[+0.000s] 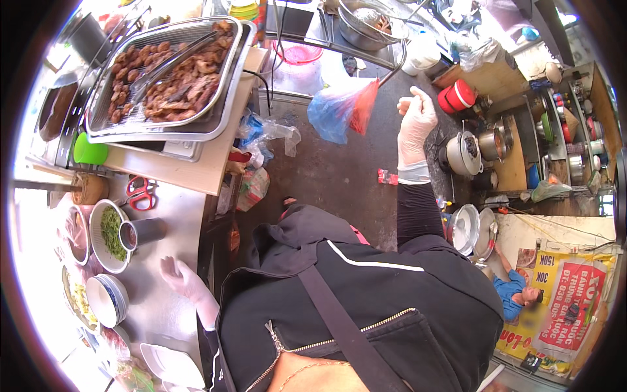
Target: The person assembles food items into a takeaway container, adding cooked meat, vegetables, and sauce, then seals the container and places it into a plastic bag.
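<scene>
My left hand (186, 282), in a thin clear glove, lies with fingers spread on the steel counter (166, 222). It holds nothing and is closest to a stack of white bowls (108, 300) and a dark metal cup (142, 232). My right hand (417, 124), also gloved, is raised out in front over the grey floor with its fingers curled. It is just right of hanging blue and red plastic bags (343, 110), with a small gap between them. Whether it holds anything is hidden.
A metal tray of grilled meat (166, 78) with tongs sits at upper left, beside a green cup (90, 151). Red scissors (140, 192) and a bowl of chopped greens (109, 234) lie on the counter. Pots (467, 154) stand on the floor at right. A person in blue (519, 294) is at lower right.
</scene>
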`<state>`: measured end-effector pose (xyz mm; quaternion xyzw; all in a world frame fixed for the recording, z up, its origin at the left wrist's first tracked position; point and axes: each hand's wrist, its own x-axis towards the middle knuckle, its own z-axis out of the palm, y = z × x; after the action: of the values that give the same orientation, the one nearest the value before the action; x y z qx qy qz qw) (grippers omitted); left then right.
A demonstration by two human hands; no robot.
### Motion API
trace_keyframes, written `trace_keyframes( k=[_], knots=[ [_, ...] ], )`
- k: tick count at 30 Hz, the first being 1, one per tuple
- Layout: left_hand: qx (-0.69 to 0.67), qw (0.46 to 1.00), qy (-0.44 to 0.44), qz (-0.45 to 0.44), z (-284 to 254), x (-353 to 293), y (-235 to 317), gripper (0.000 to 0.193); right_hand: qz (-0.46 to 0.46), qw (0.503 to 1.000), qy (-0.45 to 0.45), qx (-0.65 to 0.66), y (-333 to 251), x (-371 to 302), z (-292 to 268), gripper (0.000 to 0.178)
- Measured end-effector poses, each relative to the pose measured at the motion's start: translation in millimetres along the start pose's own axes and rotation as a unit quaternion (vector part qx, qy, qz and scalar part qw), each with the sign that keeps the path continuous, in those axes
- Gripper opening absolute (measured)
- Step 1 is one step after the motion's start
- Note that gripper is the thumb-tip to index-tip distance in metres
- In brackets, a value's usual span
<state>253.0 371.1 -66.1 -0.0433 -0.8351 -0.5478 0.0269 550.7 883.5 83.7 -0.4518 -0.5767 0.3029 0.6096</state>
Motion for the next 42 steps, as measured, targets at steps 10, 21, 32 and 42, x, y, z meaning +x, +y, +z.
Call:
trace_keyframes(
  k=[10,21,32,42],
  knots=[
    [-0.045,0.94,-0.229,-0.247,85.3,-114.3,-5.0,0.024,0.259,0.952,-0.085,-0.142,291.3,8.8,-32.5,0.018],
    [0.123,0.861,-0.493,0.005,375.7,-178.8,133.3,0.024,0.105,0.806,-0.35,-0.465,494.8,65.5,38.0,0.046],
    [-0.062,0.668,-0.647,0.362,738.2,-232.1,181.5,0.021,-0.001,0.757,-0.425,-0.497,442.9,67.0,-38.8,0.011],
    [0.14,0.507,-0.68,0.51,819.2,-229.4,163.6,0.008,0.075,0.761,-0.334,-0.551,444.0,71.7,-43.6,0.006]
  ],
)
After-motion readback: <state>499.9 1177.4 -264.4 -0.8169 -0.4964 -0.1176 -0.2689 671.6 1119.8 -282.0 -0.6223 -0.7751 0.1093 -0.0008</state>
